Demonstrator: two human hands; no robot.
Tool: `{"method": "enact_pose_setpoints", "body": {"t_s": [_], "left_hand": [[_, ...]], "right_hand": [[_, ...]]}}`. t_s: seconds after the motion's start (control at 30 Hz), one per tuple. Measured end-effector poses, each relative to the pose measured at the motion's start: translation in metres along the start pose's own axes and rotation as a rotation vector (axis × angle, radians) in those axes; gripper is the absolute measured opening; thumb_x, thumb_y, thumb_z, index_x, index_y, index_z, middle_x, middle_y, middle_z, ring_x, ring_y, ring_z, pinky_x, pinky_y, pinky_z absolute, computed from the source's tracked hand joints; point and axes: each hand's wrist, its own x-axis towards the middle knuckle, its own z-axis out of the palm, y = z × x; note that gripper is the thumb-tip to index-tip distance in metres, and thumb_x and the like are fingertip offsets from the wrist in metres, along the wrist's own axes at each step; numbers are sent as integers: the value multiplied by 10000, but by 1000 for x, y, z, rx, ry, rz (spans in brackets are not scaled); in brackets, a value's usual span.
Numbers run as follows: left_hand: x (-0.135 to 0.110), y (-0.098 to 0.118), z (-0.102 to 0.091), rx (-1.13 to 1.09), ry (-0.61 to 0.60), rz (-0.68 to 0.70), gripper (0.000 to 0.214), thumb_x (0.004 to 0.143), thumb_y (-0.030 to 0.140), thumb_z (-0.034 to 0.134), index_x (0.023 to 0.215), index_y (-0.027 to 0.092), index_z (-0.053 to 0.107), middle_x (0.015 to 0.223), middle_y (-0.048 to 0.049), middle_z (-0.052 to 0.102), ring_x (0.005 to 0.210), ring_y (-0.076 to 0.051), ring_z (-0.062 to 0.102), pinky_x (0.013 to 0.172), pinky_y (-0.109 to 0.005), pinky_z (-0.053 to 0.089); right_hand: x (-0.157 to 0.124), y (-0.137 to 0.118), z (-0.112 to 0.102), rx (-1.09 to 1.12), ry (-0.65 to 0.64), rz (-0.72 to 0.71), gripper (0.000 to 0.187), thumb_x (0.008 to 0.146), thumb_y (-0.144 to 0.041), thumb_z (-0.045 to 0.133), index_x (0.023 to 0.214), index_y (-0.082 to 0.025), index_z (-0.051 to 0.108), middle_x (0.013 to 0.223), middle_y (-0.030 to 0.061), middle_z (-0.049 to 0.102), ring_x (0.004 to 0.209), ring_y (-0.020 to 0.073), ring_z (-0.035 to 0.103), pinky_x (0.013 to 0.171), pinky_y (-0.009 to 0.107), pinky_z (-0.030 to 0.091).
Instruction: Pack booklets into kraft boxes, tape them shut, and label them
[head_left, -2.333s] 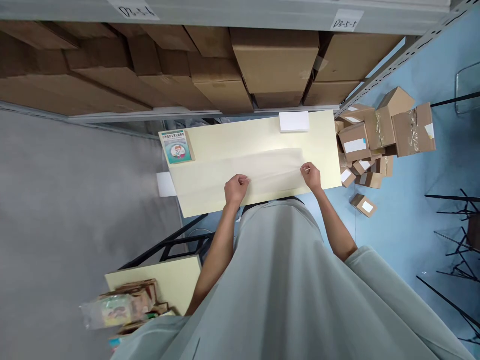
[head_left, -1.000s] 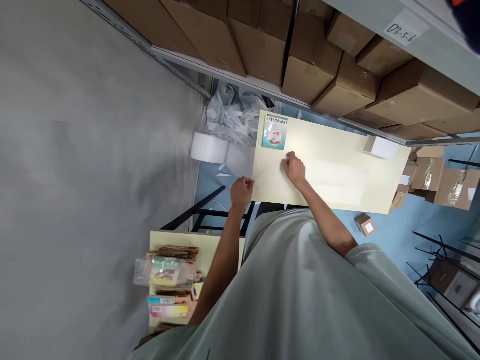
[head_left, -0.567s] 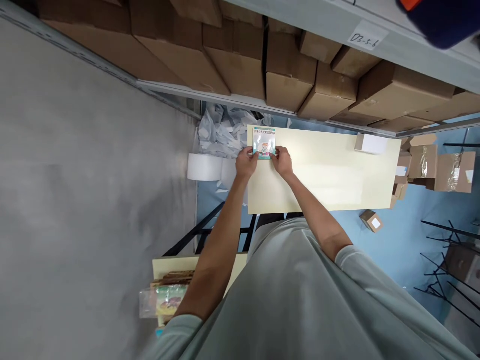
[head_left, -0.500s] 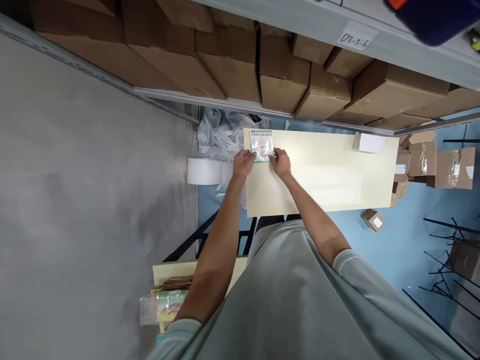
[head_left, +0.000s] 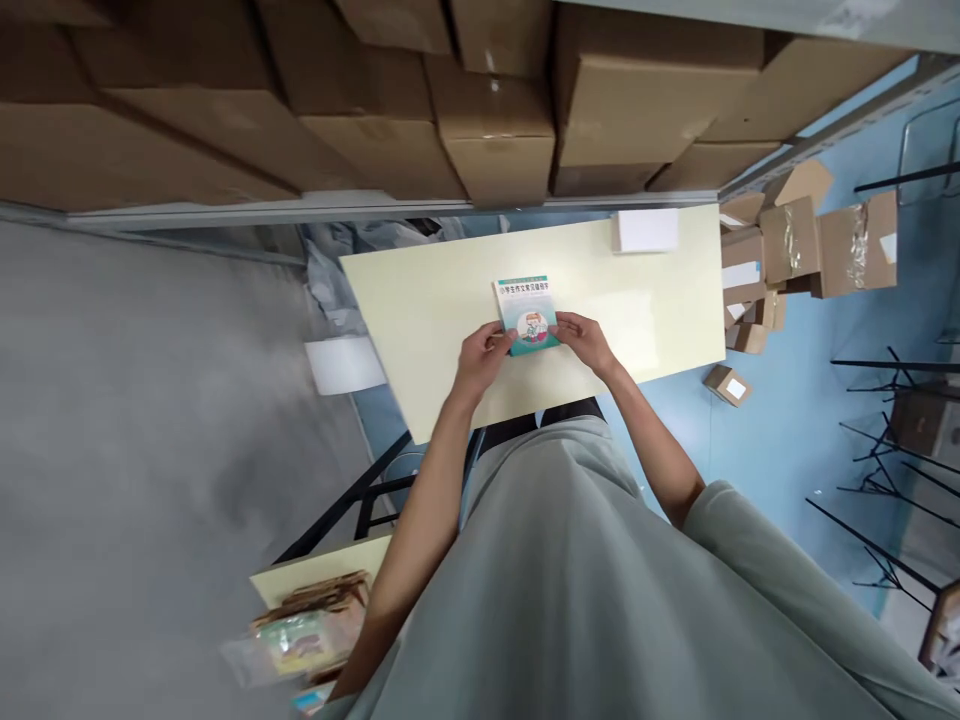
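A small book (head_left: 527,314) with a teal and white cover and a cartoon figure is held over the pale yellow table (head_left: 420,320). At its lower left corner, my left hand (head_left: 484,355) grips it with the thumb on the cover. My right hand (head_left: 586,342) pinches the right edge, fingers along the side. Whether the book touches the tabletop I cannot tell. A white box (head_left: 646,231) sits near the table's far edge, to the right of the book.
Cardboard boxes (head_left: 495,130) fill the shelf above the table's far side. More cartons (head_left: 795,245) are stacked beyond the right end. A white roll (head_left: 345,365) and crumpled wrapping (head_left: 330,285) lie at left. Plastic-wrapped items (head_left: 300,640) rest on a second surface at lower left.
The book has come nearer to me and rightward along the table, with both hands still on it. My view has turned and shifted to the right.
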Motion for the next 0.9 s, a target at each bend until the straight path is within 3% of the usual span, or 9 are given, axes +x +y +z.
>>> {"method": "enact_pose_setpoints", "body": {"t_s": [0.2, 0.27, 0.37, 0.53, 0.7, 0.9], "left_hand": [[-11, -25, 139, 113, -169, -76, 539, 869, 673, 823, 1083, 178, 816, 1028, -114, 848, 882, -278, 790, 850, -410, 652], [-7, -30, 173, 191, -204, -84, 426, 916, 590, 786, 1064, 191, 812, 1055, -114, 854, 918, -288, 796, 856, -405, 640], [3, -31, 208, 360, -204, -71, 280, 970, 469, 722, 1014, 201, 791, 1073, -120, 848, 956, -298, 786, 867, -401, 604], [14, -28, 230, 672, -159, -43, 232, 1017, 437, 686, 966, 218, 741, 1055, -132, 816, 972, -310, 750, 864, -401, 552], [13, -23, 234, 789, -149, -57, 253, 1077, 436, 624, 1114, 220, 749, 1145, -126, 817, 1029, -294, 750, 885, -379, 547], [8, -19, 239, 876, -102, -73, 253, 1091, 402, 610, 1114, 217, 781, 1197, -148, 826, 1119, -332, 762, 969, -423, 566]], "right_hand": [[-55, 33, -127, -66, 211, 90, 621, 657, -668, 968, 1051, -212, 819, 1006, 82, 842, 1054, 320, 800, 1017, 519, 672], [-60, 41, -158, -97, 250, 95, 621, 666, -677, 946, 1062, -216, 820, 1040, 92, 853, 1044, 319, 800, 1018, 523, 666], [-58, 49, -191, -157, 256, 74, 569, 740, -647, 888, 1109, -221, 818, 1091, 97, 863, 999, 296, 801, 1021, 521, 663], [-44, 52, -211, -306, 213, 66, 351, 886, -426, 759, 1162, -216, 813, 1158, 102, 871, 1016, 280, 823, 1032, 486, 663], [-40, 44, -210, -481, 199, 145, 268, 975, -300, 712, 1216, -233, 808, 1216, 78, 875, 1108, 261, 837, 1039, 400, 653], [-41, 33, -204, -576, 162, 185, 251, 1007, -243, 731, 1241, -229, 821, 1262, 88, 861, 1063, 255, 851, 1006, 375, 657]]}}
